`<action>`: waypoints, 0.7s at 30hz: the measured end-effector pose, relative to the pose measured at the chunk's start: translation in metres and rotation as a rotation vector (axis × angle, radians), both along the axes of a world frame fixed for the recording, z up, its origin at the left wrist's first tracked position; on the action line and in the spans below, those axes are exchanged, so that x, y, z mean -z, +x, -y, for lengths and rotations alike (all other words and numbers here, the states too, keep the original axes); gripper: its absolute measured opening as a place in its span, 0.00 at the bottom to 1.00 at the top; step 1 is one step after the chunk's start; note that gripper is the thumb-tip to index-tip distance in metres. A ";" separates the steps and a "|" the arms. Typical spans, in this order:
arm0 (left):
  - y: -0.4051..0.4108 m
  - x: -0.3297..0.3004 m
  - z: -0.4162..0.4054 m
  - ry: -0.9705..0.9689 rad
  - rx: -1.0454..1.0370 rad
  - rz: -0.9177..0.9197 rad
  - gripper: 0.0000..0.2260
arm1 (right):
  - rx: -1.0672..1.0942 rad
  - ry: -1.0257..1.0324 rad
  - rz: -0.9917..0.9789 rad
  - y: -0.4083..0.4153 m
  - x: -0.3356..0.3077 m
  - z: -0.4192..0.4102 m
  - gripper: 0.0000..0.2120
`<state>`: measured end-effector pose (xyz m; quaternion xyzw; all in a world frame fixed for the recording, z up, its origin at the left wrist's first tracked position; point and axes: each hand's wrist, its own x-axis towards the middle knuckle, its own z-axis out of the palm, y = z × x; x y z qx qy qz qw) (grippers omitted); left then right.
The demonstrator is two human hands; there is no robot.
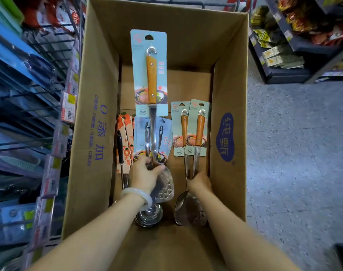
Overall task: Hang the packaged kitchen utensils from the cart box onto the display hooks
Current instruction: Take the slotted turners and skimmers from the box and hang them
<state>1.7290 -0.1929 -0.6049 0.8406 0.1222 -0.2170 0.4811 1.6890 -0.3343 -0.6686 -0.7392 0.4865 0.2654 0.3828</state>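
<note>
step: picking from box (100, 122) | left hand (145, 173) grips slotted spatula (151, 79), raised upright | right hand (199, 181) closes on two more at box's right wall | next: hang card hole on hook

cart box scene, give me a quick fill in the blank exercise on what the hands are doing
1. The left hand grips the slotted turner by its ____ shaft.
2. The handle of the slotted turner is made of ____.
3. The right hand grips ____ packaged utensils at once.
4. A white ____ circles the left wrist.

Missing words: metal; wood; two; bracelet
</note>
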 end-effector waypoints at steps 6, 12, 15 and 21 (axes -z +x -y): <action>-0.007 0.015 -0.012 0.033 -0.007 -0.048 0.06 | 0.026 -0.126 -0.025 0.004 0.021 -0.007 0.15; -0.009 0.008 -0.018 0.053 0.010 -0.013 0.05 | 0.280 0.081 0.198 -0.004 0.006 -0.007 0.11; -0.003 -0.004 -0.016 0.094 -0.003 0.037 0.06 | 0.310 0.168 0.351 -0.007 -0.007 -0.014 0.10; 0.011 -0.041 -0.017 0.117 -0.036 0.118 0.06 | 0.244 0.291 0.599 0.021 -0.052 -0.027 0.12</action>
